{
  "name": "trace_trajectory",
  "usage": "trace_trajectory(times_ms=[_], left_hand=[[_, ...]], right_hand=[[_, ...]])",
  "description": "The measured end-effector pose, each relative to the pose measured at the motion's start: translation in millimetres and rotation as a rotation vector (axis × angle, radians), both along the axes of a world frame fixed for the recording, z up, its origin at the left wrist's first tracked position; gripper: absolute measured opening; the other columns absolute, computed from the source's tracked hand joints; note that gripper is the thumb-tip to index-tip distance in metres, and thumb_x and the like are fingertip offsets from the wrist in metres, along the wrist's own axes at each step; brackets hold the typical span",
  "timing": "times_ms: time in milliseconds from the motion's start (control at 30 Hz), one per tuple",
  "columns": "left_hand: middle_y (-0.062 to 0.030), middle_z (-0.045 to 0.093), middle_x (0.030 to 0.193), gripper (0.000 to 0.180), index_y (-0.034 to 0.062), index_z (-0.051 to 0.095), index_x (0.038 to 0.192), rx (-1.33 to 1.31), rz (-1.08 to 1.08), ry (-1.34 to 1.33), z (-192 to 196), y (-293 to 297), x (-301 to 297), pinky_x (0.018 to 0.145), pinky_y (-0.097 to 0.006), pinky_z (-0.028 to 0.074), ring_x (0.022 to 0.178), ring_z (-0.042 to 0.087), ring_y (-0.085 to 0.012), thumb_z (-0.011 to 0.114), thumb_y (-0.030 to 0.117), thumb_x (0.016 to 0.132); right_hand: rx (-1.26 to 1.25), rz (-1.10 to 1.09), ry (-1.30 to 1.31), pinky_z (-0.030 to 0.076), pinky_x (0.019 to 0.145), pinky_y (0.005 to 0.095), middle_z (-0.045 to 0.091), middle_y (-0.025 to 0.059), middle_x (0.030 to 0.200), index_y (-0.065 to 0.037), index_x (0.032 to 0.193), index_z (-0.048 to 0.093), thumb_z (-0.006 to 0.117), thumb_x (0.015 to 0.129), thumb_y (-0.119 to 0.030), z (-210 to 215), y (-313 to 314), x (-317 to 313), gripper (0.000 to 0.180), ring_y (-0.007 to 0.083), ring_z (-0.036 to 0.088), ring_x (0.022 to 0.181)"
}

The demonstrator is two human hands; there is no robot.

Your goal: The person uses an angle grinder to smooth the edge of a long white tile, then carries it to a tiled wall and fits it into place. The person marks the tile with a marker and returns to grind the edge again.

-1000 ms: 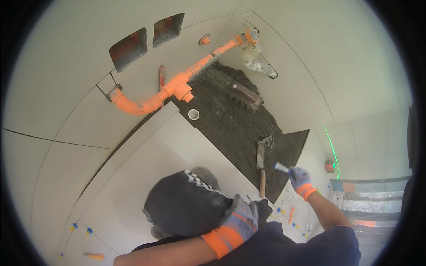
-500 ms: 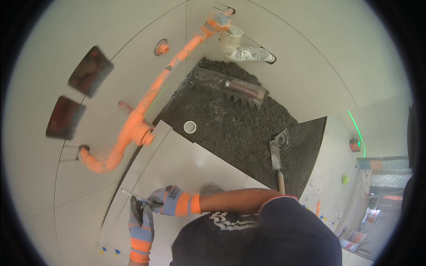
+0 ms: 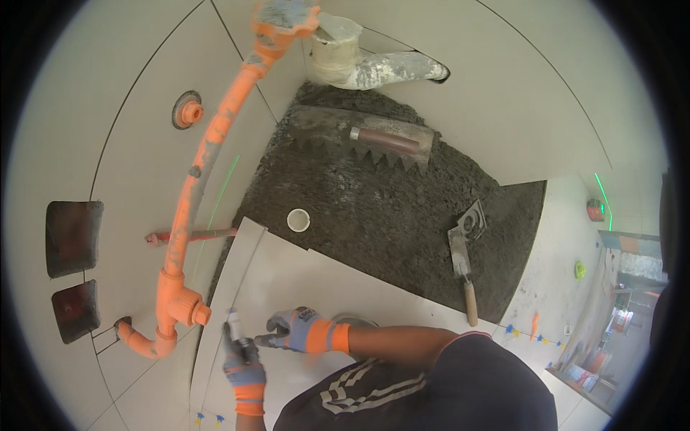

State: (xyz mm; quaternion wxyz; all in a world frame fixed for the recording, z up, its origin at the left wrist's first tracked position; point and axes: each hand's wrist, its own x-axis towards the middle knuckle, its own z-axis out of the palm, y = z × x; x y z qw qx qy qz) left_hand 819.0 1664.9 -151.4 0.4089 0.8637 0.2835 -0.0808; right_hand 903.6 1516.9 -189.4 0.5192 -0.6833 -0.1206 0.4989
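Note:
My left hand [image 3: 244, 368], in a grey, blue and orange work glove, is closed on a slim white pen-like stick [image 3: 235, 323] that points up and is blurred. Just to its right, my right hand [image 3: 300, 331] wears a matching glove. Its fingers are apart and hold nothing, with the fingertips close to the left hand. Both hands are over a large pale tile [image 3: 287, 276] that borders a bed of dark grey mortar [image 3: 359, 194].
A notched trowel [image 3: 392, 141] and a pointed trowel [image 3: 461, 262] lie on the mortar. Near the tile edge is a round white pipe opening [image 3: 298, 220]. An orange pipe [image 3: 208, 172] runs along the left wall; a white drain pipe [image 3: 392, 70] stands at the back.
My right hand has come off the pen-like stick, which now stays in my left hand. The stick has turned more upright. The whole view has shifted and turned.

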Motion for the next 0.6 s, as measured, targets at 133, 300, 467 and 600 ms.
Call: trace_trajectory(times_ms=[133, 300, 467, 600], left_hand=[[-0.0161, 0.061, 0.083, 0.063, -0.0005, 0.032, 0.132, 0.1, -0.23, -0.056, -6, -26, 6, 0.063, -0.034, 0.049, 0.071, 0.061, -0.0284, 0.056, -0.003, 0.074], [-0.0111, 0.057, 0.059, 0.021, -0.0032, 0.057, 0.094, -0.372, 0.006, 0.297, 6, -32, 22, 0.048, -0.029, 0.044, 0.05, 0.055, -0.0174, 0.055, 0.016, 0.086], [-0.0066, 0.048, 0.045, 0.037, -0.0034, 0.058, 0.076, -1.084, 0.081, 0.255, 20, -25, 21, 0.037, -0.025, 0.033, 0.035, 0.043, -0.0142, 0.048, 0.028, 0.092], [-0.0064, 0.048, 0.046, 0.037, -0.0051, 0.057, 0.072, -1.393, 0.033, 0.072, 11, -18, 15, 0.038, -0.026, 0.033, 0.037, 0.043, -0.0149, 0.048, 0.026, 0.09]], right_hand=[[-0.09, -0.038, 0.075, 0.045, 0.059, 0.0348, 0.061, 0.0103, 0.069, -0.004, 0.085, 0.062, 0.059, 0.078, -0.053, 3, 0, 13, 0.05, 0.021, 0.057, 0.062], [-0.038, -0.227, 0.236, 0.041, 0.047, 0.0322, 0.055, 0.0088, 0.058, -0.002, 0.073, 0.059, 0.062, 0.082, -0.037, 6, -7, 27, 0.037, 0.0168, 0.049, 0.049], [0.316, -0.338, 0.598, 0.036, 0.041, 0.0222, 0.057, 0.003, 0.062, -0.002, 0.076, 0.061, 0.069, 0.078, -0.032, 12, -22, 38, 0.031, 0.0081, 0.047, 0.047], [0.361, -0.724, 0.423, 0.038, 0.045, 0.0244, 0.053, 0.0019, 0.062, -0.003, 0.076, 0.058, 0.055, 0.086, -0.022, 23, -27, 64, 0.022, 0.0101, 0.047, 0.051]])
